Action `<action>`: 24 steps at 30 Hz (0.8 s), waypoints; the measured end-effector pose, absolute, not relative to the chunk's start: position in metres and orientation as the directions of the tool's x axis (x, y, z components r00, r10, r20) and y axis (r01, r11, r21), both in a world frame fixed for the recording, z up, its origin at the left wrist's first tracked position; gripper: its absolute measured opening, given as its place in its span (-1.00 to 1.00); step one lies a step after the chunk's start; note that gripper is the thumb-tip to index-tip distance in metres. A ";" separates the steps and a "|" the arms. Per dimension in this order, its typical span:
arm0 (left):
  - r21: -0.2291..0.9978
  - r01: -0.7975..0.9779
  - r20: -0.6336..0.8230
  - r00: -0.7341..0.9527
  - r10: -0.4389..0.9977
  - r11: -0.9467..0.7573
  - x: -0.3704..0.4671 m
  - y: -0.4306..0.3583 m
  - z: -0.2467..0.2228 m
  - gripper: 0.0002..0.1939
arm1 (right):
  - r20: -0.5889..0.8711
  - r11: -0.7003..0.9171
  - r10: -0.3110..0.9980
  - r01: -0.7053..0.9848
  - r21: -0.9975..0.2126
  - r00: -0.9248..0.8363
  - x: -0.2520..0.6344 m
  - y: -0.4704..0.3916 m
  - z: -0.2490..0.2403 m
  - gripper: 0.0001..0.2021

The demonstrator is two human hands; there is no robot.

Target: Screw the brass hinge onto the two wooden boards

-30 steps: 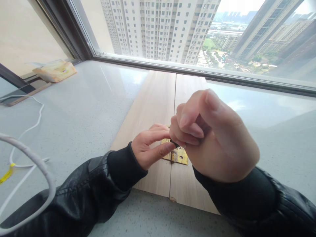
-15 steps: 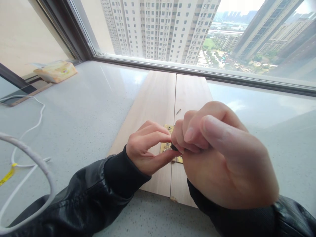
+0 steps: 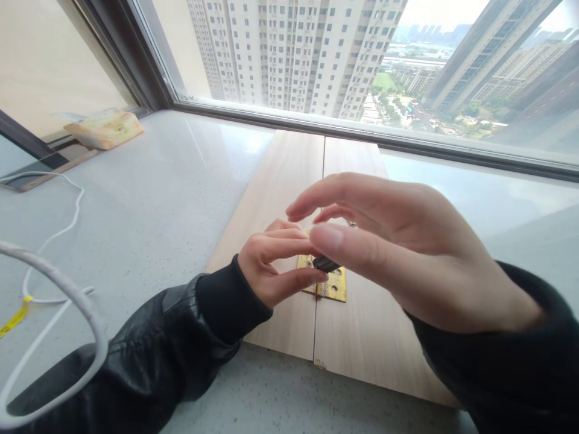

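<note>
The right hand [image 3: 407,253] has opened, fingers spread; the left hand [image 3: 275,265] still pinches what looks like a small dark tool [image 3: 326,263] on the brass hinge [image 3: 332,284].

Two wooden boards [image 3: 280,199] lie side by side on the grey surface [image 3: 149,211] under a big window, and a brass hinge [image 3: 333,284] sits across the seam between them. The left hand [image 3: 271,265] pinches a small dark piece [image 3: 324,263] over the hinge between its thumb and fingers. The right hand [image 3: 398,247] hovers just above, its fingers spread and loose, holding nothing. A small screw [image 3: 351,224] shows behind the right fingers. A white cable [image 3: 49,241] curls at the left, and a yellow packet [image 3: 104,128] lies near the window corner.
</note>
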State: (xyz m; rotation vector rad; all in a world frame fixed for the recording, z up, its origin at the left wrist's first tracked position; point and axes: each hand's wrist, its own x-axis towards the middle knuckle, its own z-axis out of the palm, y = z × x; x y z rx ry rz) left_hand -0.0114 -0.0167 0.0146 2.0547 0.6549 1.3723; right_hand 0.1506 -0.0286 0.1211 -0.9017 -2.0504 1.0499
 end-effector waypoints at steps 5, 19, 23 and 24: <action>0.856 -0.067 0.499 0.369 0.784 -0.513 -0.012 -0.012 0.005 -0.81 | 0.137 0.520 0.685 0.348 -0.780 -0.716 0.177 -0.019 0.130 -0.77; 0.947 -0.109 0.315 0.504 0.804 -0.303 -0.012 -0.015 0.005 -0.71 | 0.138 0.569 0.695 0.421 -0.707 -0.706 0.179 -0.010 0.119 -0.90; 0.906 -0.085 0.402 0.483 0.778 -0.415 -0.009 -0.014 0.002 -0.61 | 0.146 0.543 0.694 0.380 -0.749 -0.705 0.171 -0.010 0.116 -0.91; 0.900 -0.083 0.417 0.447 0.791 -0.428 -0.008 -0.015 0.002 -0.61 | 0.146 0.535 0.691 0.365 -0.762 -0.708 0.169 -0.010 0.115 -0.91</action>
